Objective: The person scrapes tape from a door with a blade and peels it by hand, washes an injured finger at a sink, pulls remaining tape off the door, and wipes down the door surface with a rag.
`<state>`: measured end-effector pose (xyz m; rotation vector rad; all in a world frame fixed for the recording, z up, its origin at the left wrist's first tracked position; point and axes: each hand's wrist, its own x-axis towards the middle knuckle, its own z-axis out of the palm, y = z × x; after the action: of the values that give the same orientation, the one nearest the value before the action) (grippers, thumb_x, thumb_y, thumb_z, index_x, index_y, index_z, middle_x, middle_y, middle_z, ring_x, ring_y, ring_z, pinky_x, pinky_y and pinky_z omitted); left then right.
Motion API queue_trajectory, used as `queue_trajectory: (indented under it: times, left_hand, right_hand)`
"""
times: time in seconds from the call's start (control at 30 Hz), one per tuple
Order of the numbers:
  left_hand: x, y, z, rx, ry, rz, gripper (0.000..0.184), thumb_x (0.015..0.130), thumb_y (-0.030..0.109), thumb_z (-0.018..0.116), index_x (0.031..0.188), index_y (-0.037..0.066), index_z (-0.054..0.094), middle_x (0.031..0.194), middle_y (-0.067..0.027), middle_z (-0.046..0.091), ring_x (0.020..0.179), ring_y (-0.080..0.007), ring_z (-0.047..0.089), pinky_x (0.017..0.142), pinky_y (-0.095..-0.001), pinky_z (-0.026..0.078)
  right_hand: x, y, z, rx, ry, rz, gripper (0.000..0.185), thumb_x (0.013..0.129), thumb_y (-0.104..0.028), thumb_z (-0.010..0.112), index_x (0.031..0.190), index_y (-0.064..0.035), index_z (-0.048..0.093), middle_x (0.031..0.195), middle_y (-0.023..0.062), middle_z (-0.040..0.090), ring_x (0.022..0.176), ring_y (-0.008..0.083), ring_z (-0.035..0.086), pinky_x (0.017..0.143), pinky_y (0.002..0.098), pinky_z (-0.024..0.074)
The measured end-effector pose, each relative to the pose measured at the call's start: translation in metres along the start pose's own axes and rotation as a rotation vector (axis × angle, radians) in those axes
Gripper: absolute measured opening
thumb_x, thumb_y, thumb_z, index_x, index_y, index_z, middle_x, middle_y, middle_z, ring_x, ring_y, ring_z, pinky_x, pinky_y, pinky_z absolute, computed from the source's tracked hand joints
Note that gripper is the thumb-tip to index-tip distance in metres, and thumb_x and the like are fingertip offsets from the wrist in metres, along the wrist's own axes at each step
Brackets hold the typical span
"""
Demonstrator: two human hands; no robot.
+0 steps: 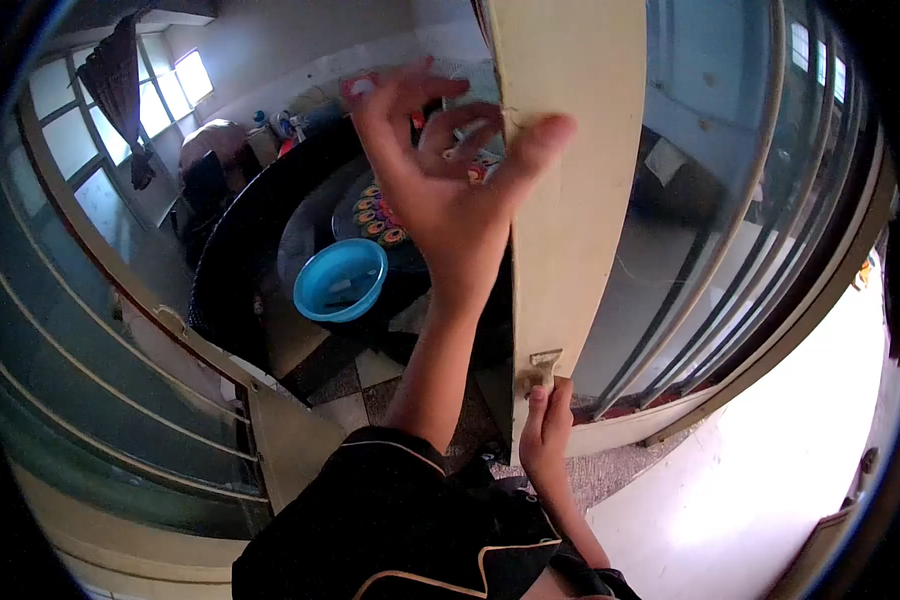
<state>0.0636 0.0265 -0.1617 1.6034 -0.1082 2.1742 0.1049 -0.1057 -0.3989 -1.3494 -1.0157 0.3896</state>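
My left hand (445, 190) is raised beside the upper edge of a cream-coloured door (575, 200). Its fingers are spread and curved, slightly blurred, with nothing in them. The thumb overlaps the door face in view; I cannot tell whether it touches. Lower down, my right hand (547, 425) closes thumb and fingers around the bottom of a small metal piece with a flared, flat top (544, 362), which lies against the door near its edge. Whether this piece is fixed to the door like a handle or is a loose tool, I cannot tell.
Through the doorway, a blue basin (315, 285) rests near a colourful patterned round piece (378, 215) on a dark round surface. A barred glass door panel (120, 330) stands at left. Barred glass (710, 220) fills the door's right part. A bright white surface (740, 470) lies lower right.
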Motion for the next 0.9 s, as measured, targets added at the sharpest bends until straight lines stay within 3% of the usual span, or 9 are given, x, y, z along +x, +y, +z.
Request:
queue_trajectory:
  times: [0.1,0.17,0.37,0.5,0.53,0.57,0.67,0.73,0.9]
  left_hand:
    - [0.029,0.004,0.013,-0.021,0.048,0.022,0.065,0.071,0.013,0.082,0.123,0.005,0.043,0.111,-0.0100,0.053,0.098,-0.0154,0.056,0.080,-0.0244,0.048]
    - [0.057,0.013,0.023,0.185,0.120,0.023,0.064,0.074,0.019,0.080,0.124,0.005,0.044,0.114,-0.0098,0.053,0.100,-0.0160,0.055,0.084,-0.0280,0.046]
    - [0.099,0.044,0.046,-0.129,-0.110,0.060,0.077,0.073,0.027,0.081,0.126,-0.009,0.038,0.106,-0.0158,0.055,0.095,-0.0209,0.058,0.080,-0.0284,0.048]
    - [0.049,0.032,0.033,-0.072,-0.077,-0.256,0.079,0.077,0.030,0.076,0.135,0.001,0.031,0.123,-0.0168,0.046,0.110,-0.0250,0.052,0.088,-0.0338,0.048]
    - [0.033,0.009,0.014,-0.122,-0.100,-0.253,0.081,0.070,0.027,0.083,0.132,0.008,0.034,0.116,-0.0113,0.047,0.101,-0.0202,0.055,0.077,-0.0290,0.054]
    - [0.015,0.006,0.009,-0.161,-0.114,-0.242,0.087,0.073,0.024,0.080,0.140,0.009,0.027,0.122,-0.0139,0.046,0.109,-0.0227,0.053,0.083,-0.0322,0.053]
    - [-0.028,0.008,-0.002,0.080,-0.325,-0.086,0.079,0.094,0.027,0.050,0.149,0.007,-0.003,0.154,-0.0213,0.001,0.139,-0.0368,0.020,0.112,-0.0477,0.023]
    - [-0.058,0.013,-0.013,0.309,-0.465,-0.016,0.076,0.096,0.022,0.045,0.148,0.003,-0.007,0.154,-0.0238,-0.007,0.142,-0.0391,0.003,0.114,-0.0475,0.007]
    - [-0.065,0.015,-0.018,0.264,-0.492,-0.074,0.078,0.096,0.026,0.045,0.146,-0.002,-0.008,0.152,-0.0273,-0.006,0.142,-0.0407,0.000,0.114,-0.0468,0.005]
  right_hand:
    - [0.000,0.000,0.001,-0.009,0.026,-0.039,0.024,0.100,-0.022,0.041,0.110,-0.0006,0.045,0.080,0.0144,0.058,0.069,0.0220,0.055,0.064,0.0335,0.0432]
    - [-0.001,0.001,0.000,0.006,0.017,-0.007,0.024,0.099,-0.022,0.041,0.110,-0.0006,0.045,0.081,0.0150,0.059,0.070,0.0230,0.056,0.064,0.0339,0.0435]
    - [0.000,-0.001,-0.004,-0.016,-0.023,0.033,0.023,0.099,-0.021,0.042,0.109,-0.0010,0.045,0.082,0.0145,0.058,0.070,0.0224,0.055,0.065,0.0324,0.0433]
    - [0.001,0.001,-0.003,-0.001,-0.012,-0.033,0.021,0.099,-0.020,0.042,0.108,-0.0009,0.045,0.077,0.0121,0.055,0.067,0.0188,0.051,0.064,0.0312,0.0423]
    - [0.001,0.001,-0.003,0.001,-0.019,-0.018,0.021,0.099,-0.019,0.042,0.108,-0.0007,0.045,0.076,0.0112,0.054,0.066,0.0176,0.050,0.062,0.0310,0.0417]
    - [0.002,0.001,-0.002,0.006,-0.023,-0.036,0.021,0.099,-0.019,0.042,0.108,-0.0007,0.045,0.076,0.0112,0.054,0.066,0.0176,0.050,0.062,0.0310,0.0417]
    - [0.000,0.006,-0.001,0.025,-0.014,-0.014,0.024,0.099,-0.018,0.041,0.114,0.0004,0.044,0.071,0.0083,0.051,0.063,0.0144,0.045,0.057,0.0296,0.0384]
    - [-0.001,0.006,0.001,0.020,-0.008,-0.023,0.025,0.099,-0.018,0.041,0.115,0.0002,0.043,0.071,0.0085,0.051,0.062,0.0144,0.045,0.057,0.0297,0.0384]
    - [-0.002,-0.001,-0.002,-0.023,-0.016,-0.016,0.025,0.099,-0.019,0.040,0.115,-0.0004,0.043,0.073,0.0119,0.054,0.062,0.0184,0.049,0.057,0.0327,0.0398]
